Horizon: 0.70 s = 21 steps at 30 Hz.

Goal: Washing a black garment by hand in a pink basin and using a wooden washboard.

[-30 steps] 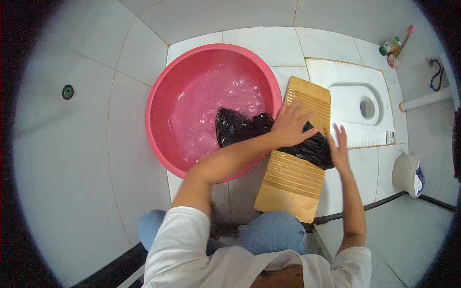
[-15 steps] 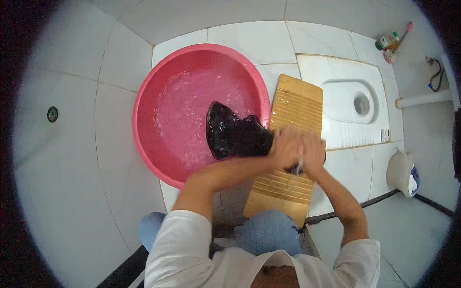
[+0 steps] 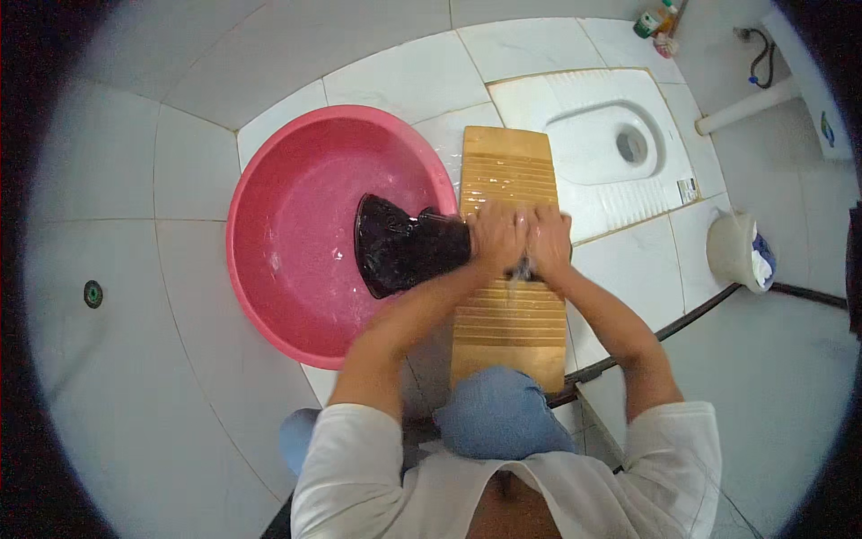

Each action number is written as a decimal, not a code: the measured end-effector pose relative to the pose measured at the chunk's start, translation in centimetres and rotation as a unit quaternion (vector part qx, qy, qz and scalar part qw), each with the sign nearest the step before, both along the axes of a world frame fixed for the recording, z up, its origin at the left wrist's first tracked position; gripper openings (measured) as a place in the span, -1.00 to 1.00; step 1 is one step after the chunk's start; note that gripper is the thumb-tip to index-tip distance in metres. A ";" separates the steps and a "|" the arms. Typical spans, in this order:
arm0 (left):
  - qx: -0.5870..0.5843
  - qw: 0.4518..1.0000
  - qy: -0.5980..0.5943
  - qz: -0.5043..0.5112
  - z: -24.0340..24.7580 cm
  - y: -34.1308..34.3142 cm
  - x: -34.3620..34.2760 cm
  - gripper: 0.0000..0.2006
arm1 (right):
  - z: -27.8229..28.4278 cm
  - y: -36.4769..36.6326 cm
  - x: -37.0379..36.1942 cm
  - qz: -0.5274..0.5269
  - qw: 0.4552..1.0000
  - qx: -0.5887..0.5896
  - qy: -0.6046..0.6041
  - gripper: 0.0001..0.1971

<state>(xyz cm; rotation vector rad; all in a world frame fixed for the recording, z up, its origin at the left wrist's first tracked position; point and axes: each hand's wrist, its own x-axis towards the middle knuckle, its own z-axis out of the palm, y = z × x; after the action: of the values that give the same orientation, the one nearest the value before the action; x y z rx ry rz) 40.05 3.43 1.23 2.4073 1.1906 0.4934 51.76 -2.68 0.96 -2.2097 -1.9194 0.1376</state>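
Note:
A wet black garment [image 3: 404, 247], its exact kind unclear, hangs from the washboard over the basin rim into the pink basin [image 3: 235, 251]. Its other end lies bunched on the ribbed wooden washboard [image 3: 509, 323]. My left hand [image 3: 496, 235] presses down on that end, fingers curled over the cloth. Close beside it, my right hand [image 3: 548, 241] also grips the cloth, its fingers pointing away from me. Suds or water show between the two hands. Most of the cloth under my palms is hidden.
Shallow water covers the basin floor. Right of the washboard is a white squat toilet [image 3: 593, 135]. A pale bin [image 3: 729, 247] stands by the right wall, and bottles [image 3: 654, 20] sit in the far right corner. My knee [image 3: 503, 413] touches the washboard's near end.
Both hands have slid a little toward the far end of the washboard, still on the black garment. The whole view has turned and shifted slightly.

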 end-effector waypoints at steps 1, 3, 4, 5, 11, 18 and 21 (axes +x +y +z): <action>0.002 1.000 0.003 -0.002 -0.3 0.9 0.0 -0.74 | -0.5 0.6 -0.9 -0.002 1.000 0.002 0.003 -0.76; 0.072 0.996 -0.009 0.059 -1.0 2.0 -0.4 -0.68 | -0.6 1.6 -2.4 -0.100 0.985 0.115 -0.084 -0.77; 0.037 0.999 -0.029 -0.012 -1.0 0.6 -2.2 -0.69 | -0.6 -0.2 -2.9 -0.074 0.995 0.030 -0.064 -0.78; -0.006 0.998 -0.023 -0.064 0.1 -0.9 -4.1 -0.69 | 1.2 -2.1 -3.6 -0.048 0.998 0.032 0.010 -0.77; -0.055 0.988 -0.024 -0.142 -0.1 -6.7 -8.3 -0.70 | 2.8 -7.3 -4.7 0.138 0.989 -0.018 0.057 -0.76; 0.099 0.995 -0.017 0.007 -1.1 0.8 -2.5 -0.76 | 1.0 0.9 -3.4 -0.093 0.990 0.094 0.050 -0.73; 0.009 0.987 -0.123 -0.099 2.6 -2.7 -7.2 -0.73 | 4.1 -3.9 -3.9 -0.061 0.973 0.057 0.213 -0.73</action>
<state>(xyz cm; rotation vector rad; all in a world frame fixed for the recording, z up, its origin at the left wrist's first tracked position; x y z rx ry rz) 32.83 0.78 3.80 2.3659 0.8357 0.7144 47.90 -6.60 5.07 -2.0139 -1.5191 0.4332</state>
